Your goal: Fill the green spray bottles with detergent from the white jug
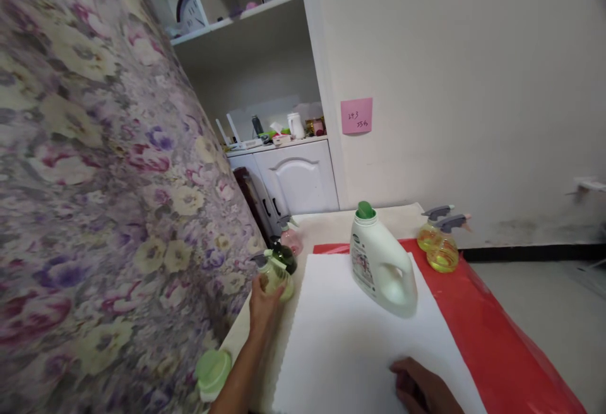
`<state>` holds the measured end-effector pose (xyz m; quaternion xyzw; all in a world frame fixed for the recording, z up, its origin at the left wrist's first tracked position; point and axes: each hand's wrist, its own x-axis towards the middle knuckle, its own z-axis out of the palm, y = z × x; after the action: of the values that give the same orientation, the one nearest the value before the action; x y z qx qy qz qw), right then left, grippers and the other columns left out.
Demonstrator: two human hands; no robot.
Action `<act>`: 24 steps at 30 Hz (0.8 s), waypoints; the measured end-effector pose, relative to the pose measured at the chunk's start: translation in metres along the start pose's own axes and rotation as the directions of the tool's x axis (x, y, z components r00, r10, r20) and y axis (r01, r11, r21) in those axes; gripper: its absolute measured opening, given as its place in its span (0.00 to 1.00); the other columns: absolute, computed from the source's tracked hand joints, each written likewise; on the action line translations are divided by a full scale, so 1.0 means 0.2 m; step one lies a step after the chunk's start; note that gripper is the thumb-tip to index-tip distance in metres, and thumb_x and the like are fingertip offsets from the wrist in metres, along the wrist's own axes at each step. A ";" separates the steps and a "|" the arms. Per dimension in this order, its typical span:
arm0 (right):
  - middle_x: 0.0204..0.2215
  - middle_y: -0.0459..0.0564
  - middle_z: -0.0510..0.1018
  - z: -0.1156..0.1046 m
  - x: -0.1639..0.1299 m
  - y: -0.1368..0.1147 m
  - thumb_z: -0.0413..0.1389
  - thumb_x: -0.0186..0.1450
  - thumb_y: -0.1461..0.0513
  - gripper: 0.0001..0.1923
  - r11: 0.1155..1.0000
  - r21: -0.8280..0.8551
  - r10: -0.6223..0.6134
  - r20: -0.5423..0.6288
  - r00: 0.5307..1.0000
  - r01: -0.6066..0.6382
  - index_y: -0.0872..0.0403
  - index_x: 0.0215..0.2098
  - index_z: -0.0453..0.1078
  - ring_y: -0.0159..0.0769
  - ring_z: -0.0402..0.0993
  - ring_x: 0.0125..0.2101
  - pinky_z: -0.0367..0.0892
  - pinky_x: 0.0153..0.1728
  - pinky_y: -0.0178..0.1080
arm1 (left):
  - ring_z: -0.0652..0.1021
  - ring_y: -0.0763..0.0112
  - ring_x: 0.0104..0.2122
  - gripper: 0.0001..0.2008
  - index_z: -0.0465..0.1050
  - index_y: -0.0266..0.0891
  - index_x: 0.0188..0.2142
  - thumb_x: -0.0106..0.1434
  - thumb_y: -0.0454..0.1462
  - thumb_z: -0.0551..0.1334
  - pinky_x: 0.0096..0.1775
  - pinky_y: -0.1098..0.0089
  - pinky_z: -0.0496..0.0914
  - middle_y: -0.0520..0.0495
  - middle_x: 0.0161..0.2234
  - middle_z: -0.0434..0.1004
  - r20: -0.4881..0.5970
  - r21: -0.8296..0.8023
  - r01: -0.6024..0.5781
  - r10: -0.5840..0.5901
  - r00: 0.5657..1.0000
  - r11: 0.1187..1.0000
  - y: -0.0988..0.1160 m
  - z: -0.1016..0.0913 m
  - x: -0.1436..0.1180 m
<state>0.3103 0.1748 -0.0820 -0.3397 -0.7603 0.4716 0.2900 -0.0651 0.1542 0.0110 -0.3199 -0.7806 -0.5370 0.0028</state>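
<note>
Our left arm outstretched, left hand [265, 303] wrapped round translucent, rounded spray bottle [273, 280], inside fingers; right hand [419, 384] half-curled, palm hidden, we cannot tell hold; smooth plastic jug [379, 262] beyond right fingers, on white sheet [334, 338]

This looks like a room in a home: a flower-print covering [95, 168] in purple and cream, a white cupboard [303, 177] with an arched door panel, and open shelves holding a round clock [190, 13], a wireless router [245, 144] with upright antennas and a white jug [296, 126].
</note>
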 end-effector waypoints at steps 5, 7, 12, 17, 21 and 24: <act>0.40 0.51 0.78 -0.03 -0.03 -0.07 0.61 0.52 0.63 0.27 0.994 0.109 -0.021 -0.078 0.997 0.030 0.45 0.51 0.67 0.41 0.77 0.33 0.75 0.37 0.42 | 0.77 0.54 0.43 0.33 0.64 0.40 0.51 0.47 0.43 0.70 0.47 0.57 0.72 0.44 0.44 0.77 0.275 -0.053 -0.068 0.080 0.958 0.996 0.22 0.04 -0.55; 0.50 0.54 0.75 -0.05 -0.04 -0.10 0.64 0.46 0.65 0.38 0.987 0.158 -0.010 -0.097 0.995 0.026 0.45 0.55 0.64 0.48 0.75 0.46 0.72 0.48 0.47 | 0.76 0.52 0.47 0.35 0.62 0.41 0.55 0.47 0.42 0.69 0.50 0.56 0.70 0.41 0.49 0.75 0.399 -0.097 -0.076 0.108 0.911 0.992 0.29 0.09 -0.79; 0.57 0.52 0.71 -0.06 -0.07 -0.14 0.67 0.44 0.61 0.47 0.960 0.279 -0.002 -0.094 0.996 0.028 0.39 0.61 0.58 0.55 0.68 0.55 0.67 0.53 0.54 | 0.77 0.53 0.45 0.36 0.62 0.42 0.55 0.46 0.41 0.68 0.46 0.60 0.73 0.41 0.45 0.77 0.587 -0.170 -0.023 0.120 0.800 0.985 0.47 0.22 -1.15; 0.51 0.51 0.77 -0.09 -0.08 -0.16 0.68 0.45 0.57 0.44 0.935 0.353 -0.010 -0.041 0.999 0.024 0.38 0.59 0.62 0.57 0.69 0.55 0.65 0.54 0.55 | 0.77 0.55 0.44 0.28 0.65 0.43 0.51 0.52 0.48 0.65 0.47 0.60 0.72 0.41 0.45 0.76 0.622 -0.195 -0.107 0.207 0.755 0.975 0.55 0.21 -1.16; 0.54 0.54 0.74 -0.10 -0.09 -0.18 0.70 0.41 0.52 0.49 0.836 0.548 -0.077 0.140 0.987 -0.013 0.43 0.60 0.62 0.56 0.67 0.56 0.64 0.54 0.51 | 0.70 0.51 0.55 0.31 0.64 0.41 0.56 0.58 0.54 0.57 0.55 0.56 0.65 0.38 0.54 0.71 0.624 -0.281 0.002 0.181 0.760 0.960 0.58 0.13 -1.08; 0.55 0.55 0.73 -0.08 -0.12 -0.19 0.71 0.41 0.52 0.49 0.733 0.670 -0.115 0.295 0.949 -0.119 0.45 0.60 0.63 0.57 0.66 0.56 0.63 0.54 0.51 | 0.69 0.49 0.56 0.27 0.72 0.40 0.51 0.61 0.55 0.56 0.56 0.53 0.63 0.39 0.53 0.73 0.688 -0.435 0.323 0.078 0.722 0.840 0.64 0.09 -1.06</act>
<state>0.3271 0.1523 -0.0434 -0.1309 -0.5710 0.7650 0.2677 0.1746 0.0917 0.0375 -0.4272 -0.5681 -0.5728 -0.4084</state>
